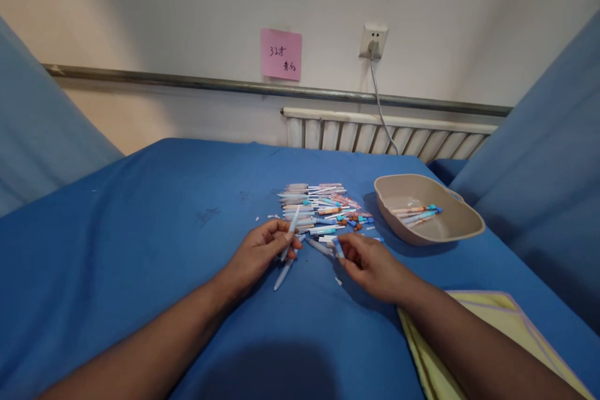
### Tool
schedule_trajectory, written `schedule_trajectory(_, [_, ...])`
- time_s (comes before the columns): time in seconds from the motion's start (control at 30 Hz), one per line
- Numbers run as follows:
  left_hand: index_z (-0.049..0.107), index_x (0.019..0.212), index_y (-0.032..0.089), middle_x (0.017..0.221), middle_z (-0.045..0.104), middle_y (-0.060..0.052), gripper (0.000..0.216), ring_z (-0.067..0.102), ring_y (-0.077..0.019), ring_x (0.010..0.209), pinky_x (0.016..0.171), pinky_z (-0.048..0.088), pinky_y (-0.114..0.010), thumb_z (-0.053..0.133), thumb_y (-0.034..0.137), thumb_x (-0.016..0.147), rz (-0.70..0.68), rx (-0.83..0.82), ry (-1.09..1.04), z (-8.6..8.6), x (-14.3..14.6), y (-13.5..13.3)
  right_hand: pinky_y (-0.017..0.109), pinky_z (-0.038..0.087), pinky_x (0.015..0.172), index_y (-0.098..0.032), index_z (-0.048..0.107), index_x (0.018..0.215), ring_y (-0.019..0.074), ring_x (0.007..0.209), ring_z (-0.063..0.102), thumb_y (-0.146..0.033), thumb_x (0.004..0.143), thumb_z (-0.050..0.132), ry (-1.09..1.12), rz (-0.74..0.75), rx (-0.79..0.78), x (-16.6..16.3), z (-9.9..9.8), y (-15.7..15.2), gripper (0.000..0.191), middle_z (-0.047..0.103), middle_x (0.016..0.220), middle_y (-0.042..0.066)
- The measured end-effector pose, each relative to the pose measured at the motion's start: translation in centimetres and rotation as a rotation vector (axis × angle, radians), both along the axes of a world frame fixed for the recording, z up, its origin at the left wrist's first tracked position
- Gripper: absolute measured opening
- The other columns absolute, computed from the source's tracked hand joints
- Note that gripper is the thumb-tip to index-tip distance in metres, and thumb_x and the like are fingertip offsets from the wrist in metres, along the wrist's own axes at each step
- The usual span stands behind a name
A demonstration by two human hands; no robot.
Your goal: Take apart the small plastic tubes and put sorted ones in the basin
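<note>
My left hand (pixel 263 249) is closed around a pale blue pen barrel (pixel 292 229), its tip pointing up and away. Between the fingertips of my right hand (pixel 375 267) is a short blue pen part (pixel 338 247); its lower end is hidden by the fingers. Beyond both hands lies a heap of pen parts (pixel 323 211), with pale barrels on the left and blue, orange and pink pieces on the right. Another light blue pen barrel (pixel 282 276) lies on the cloth just below my left hand. A small white piece (pixel 338 281) rests near my right hand.
A beige basin (pixel 429 236) with several pens (pixel 417 215) in it stands at the right. My right forearm passes over a folded yellow cloth (pixel 497 319). A blue sheet (pixel 154 231) covers the surface. Behind are a radiator (pixel 347 131) and a metal rail (pixel 197 82).
</note>
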State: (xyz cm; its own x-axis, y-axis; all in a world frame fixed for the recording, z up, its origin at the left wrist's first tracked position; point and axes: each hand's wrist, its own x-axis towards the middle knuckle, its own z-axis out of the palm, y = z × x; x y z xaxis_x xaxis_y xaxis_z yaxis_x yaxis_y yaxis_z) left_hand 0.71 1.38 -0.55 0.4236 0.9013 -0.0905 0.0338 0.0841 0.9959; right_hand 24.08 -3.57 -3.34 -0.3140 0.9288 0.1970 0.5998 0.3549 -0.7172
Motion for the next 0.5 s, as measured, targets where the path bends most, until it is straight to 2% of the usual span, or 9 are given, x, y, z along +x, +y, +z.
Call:
schedule_trajectory(0.07, [0.057,0.087,0.016,0.077,0.065,-0.002,0.021,0.057,-0.0113,0.061,0.060,0.044,-0.024,0.064,0.035,0.080,-0.031,-0.012,0.004,0.0,0.1,-0.3,0.024,0.042,0.056,-0.019,0.052,0.113,0.0131,0.059,0.053,-0.024,0.083,0.056,0.283,-0.068,-0.097,0.0,-0.6,0.5,0.030,0.055,0.069,-0.002])
schedule_trajectory(0.2, [0.059,0.086,0.015,0.078,0.065,-0.003,0.023,0.056,-0.0103,0.059,0.057,0.043,-0.023,0.063,0.037,0.081,-0.115,-0.054,0.057,-0.4,0.3,-0.6,0.021,0.042,0.049,-0.021,0.048,0.113,0.0104,0.055,0.056,-0.035,0.078,0.066,0.750,-0.078,-0.279,0.0,-1.1,1.3,0.042,0.057,0.069,-0.004])
schedule_trajectory(0.33, [0.060,0.085,0.013,0.075,0.064,-0.003,0.026,0.053,-0.0090,0.056,0.054,0.041,-0.021,0.060,0.040,0.084,-0.210,-0.028,0.125,-0.7,0.3,-0.9,0.017,0.038,0.042,-0.019,0.052,0.104,0.0115,0.053,0.059,-0.038,0.076,0.071,0.945,-0.063,-0.386,0.2,-0.8,1.3,0.039,0.062,0.063,-0.003])
schedule_trajectory(0.5, [0.062,0.091,0.014,0.071,0.061,0.000,0.026,0.048,-0.0081,0.056,0.054,0.039,-0.021,0.060,0.038,0.083,-0.274,-0.001,0.210,-0.2,0.4,-1.5,0.019,0.046,0.050,-0.018,0.056,0.091,0.0108,0.053,0.061,-0.035,0.074,0.075,1.107,-0.077,-0.455,0.0,-0.3,1.0,0.029,0.067,0.063,0.000])
